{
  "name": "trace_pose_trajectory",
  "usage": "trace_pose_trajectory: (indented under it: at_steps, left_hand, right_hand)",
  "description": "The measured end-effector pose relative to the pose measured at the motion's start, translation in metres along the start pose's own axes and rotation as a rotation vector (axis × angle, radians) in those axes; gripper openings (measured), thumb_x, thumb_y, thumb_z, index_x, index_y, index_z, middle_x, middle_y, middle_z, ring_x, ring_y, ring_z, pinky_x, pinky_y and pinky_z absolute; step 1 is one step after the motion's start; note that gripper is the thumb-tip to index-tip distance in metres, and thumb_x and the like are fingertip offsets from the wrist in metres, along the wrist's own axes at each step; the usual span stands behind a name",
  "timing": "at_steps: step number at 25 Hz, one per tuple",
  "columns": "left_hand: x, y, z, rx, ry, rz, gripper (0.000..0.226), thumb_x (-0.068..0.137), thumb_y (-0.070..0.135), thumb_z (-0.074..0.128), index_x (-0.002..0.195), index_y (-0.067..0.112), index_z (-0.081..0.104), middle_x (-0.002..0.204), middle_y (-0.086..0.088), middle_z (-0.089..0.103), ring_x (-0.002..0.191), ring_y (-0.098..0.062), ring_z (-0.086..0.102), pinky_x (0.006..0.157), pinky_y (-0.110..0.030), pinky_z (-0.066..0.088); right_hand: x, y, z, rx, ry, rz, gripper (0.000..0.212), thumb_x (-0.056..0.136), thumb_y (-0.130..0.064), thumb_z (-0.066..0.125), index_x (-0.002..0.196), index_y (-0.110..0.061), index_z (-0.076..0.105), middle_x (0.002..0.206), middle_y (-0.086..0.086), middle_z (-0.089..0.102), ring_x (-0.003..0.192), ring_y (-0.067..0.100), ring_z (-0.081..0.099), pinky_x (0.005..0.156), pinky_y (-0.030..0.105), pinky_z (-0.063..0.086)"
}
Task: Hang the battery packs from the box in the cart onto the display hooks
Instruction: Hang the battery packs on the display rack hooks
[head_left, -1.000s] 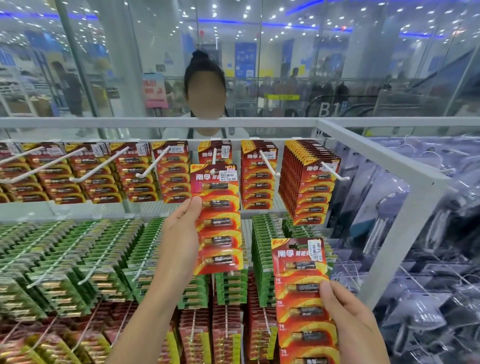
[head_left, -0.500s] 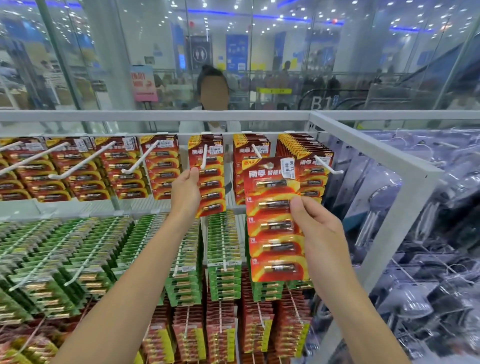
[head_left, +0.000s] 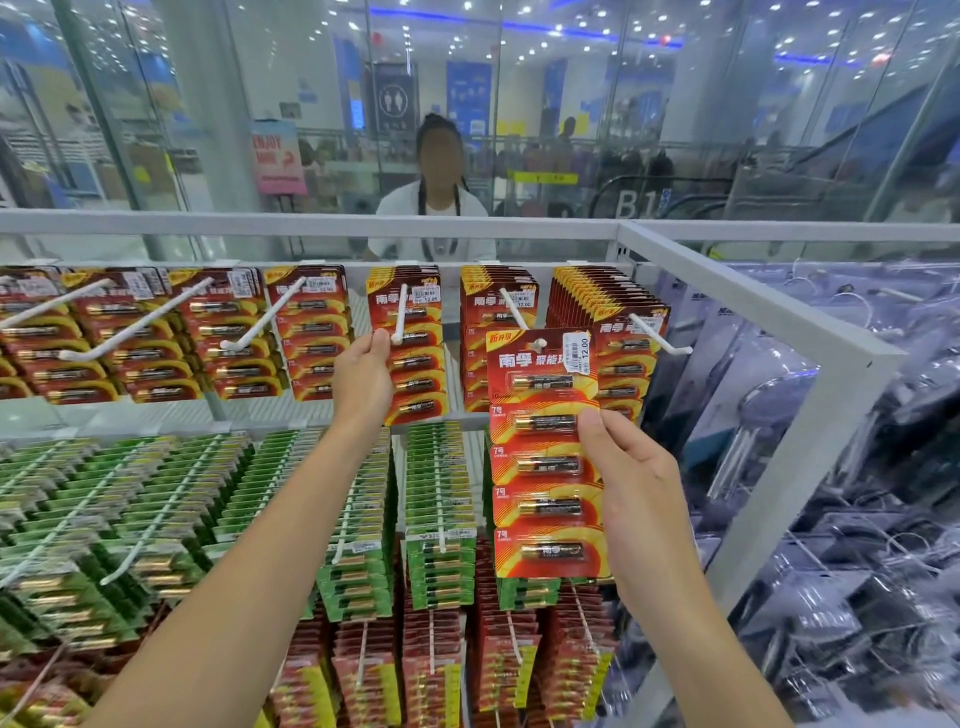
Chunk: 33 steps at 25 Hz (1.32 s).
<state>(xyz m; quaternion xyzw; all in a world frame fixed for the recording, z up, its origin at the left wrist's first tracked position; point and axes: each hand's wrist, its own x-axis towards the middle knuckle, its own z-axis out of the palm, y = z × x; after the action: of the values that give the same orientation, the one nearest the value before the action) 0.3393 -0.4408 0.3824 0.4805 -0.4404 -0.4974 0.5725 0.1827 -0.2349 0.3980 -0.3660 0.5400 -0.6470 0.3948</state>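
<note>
My right hand (head_left: 639, 493) pinches the right edge of a red strip pack of batteries (head_left: 545, 467) and holds it upright in front of the top row. The pack's hang hole sits at the tip of a white display hook (head_left: 514, 309), which pokes through it. My left hand (head_left: 363, 374) grips the left edge of another red battery pack (head_left: 415, 358) that hangs on the neighbouring hook (head_left: 400, 317) to the left. More red packs fill the other top-row hooks. The box and the cart are out of view.
Green battery packs (head_left: 208, 493) hang in the row below, with red-and-yellow packs under them. A white frame post (head_left: 831, 415) slants down on the right, with clear plastic-wrapped goods (head_left: 857, 519) beyond it. A person (head_left: 441, 197) stands behind the glass.
My right hand lifted its pack from low down up to the hook tip. My left hand slid its pack back along its hook and stayed at its edge.
</note>
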Motion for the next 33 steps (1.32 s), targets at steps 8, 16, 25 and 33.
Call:
trace_pose_trajectory:
  at_steps: [8, 16, 25, 33]
  left_hand:
    - [0.002, -0.005, -0.005, 0.054, 0.055, 0.091, 0.028, 0.108, 0.032, 0.054, 0.086, 0.028, 0.069, 0.075, 0.008, 0.074, 0.057, 0.0, 0.071, 0.048, -0.017, 0.052]
    - [0.0, -0.013, -0.009, 0.202, 0.13, 0.199, 0.023, 0.108, 0.027, 0.055, 0.095, 0.015, 0.07, 0.074, 0.009, 0.061, 0.055, 0.004, 0.059, 0.046, -0.005, 0.037]
    - [-0.044, -0.049, -0.037, 0.2, 0.077, 0.17, 0.03, 0.104, 0.042, 0.059, 0.126, 0.025, 0.069, 0.121, 0.01, 0.071, 0.116, -0.012, 0.066, 0.106, -0.045, 0.053]
    - [-0.182, -0.116, -0.021, 0.133, -0.132, -0.077, 0.021, 0.105, 0.034, 0.055, 0.113, 0.029, 0.074, 0.115, 0.009, 0.075, 0.113, -0.013, 0.069, 0.106, -0.04, 0.051]
  right_hand:
    - [0.035, 0.0, 0.017, -0.086, -0.007, 0.019, 0.036, 0.109, -0.036, 0.046, 0.093, -0.028, 0.077, 0.093, 0.002, 0.079, 0.086, 0.026, 0.077, 0.075, 0.046, 0.064]
    - [0.14, 0.028, 0.047, -0.187, 0.08, -0.04, 0.034, 0.111, -0.029, 0.041, 0.09, -0.011, 0.061, 0.048, -0.013, 0.042, 0.042, 0.006, 0.034, 0.04, 0.02, 0.027]
    - [0.119, 0.054, 0.03, -0.206, 0.161, -0.081, 0.028, 0.107, -0.037, 0.051, 0.126, -0.022, 0.065, 0.103, -0.014, 0.065, 0.09, -0.001, 0.06, 0.07, 0.016, 0.044]
    - [-0.022, 0.118, -0.085, -0.186, 0.181, 0.102, 0.018, 0.101, -0.034, 0.062, 0.117, -0.033, 0.072, 0.114, -0.022, 0.073, 0.108, -0.007, 0.065, 0.095, 0.02, 0.049]
